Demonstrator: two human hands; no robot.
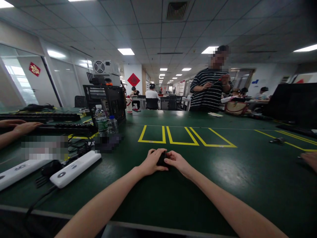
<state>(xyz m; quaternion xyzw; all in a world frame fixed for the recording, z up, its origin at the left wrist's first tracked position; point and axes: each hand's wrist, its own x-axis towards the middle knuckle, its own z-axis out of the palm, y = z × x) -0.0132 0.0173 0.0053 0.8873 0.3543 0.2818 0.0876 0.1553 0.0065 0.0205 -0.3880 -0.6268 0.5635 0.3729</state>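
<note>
Near the front middle of the green table (pixel 158 198), my left hand (pixel 152 163) is wrapped round a small black box-like object (pixel 161 159). My right hand (pixel 177 162) meets it from the other side, its thumb and fingers closed against the object's right edge. Much of the object is hidden by my fingers, so its kind cannot be made out. Just beyond my hands, yellow tape (pixel 151 142) marks several rectangles on the table top.
White power strips (pixel 76 168) with black cables lie left. Behind them stand plastic bottles (pixel 101 119) and an open computer case (pixel 106 96). Another person's hands (pixel 19 127) rest by keyboards (pixel 44 129); a different hand (pixel 309 159) shows far right. A person in stripes (pixel 209 89) stands opposite.
</note>
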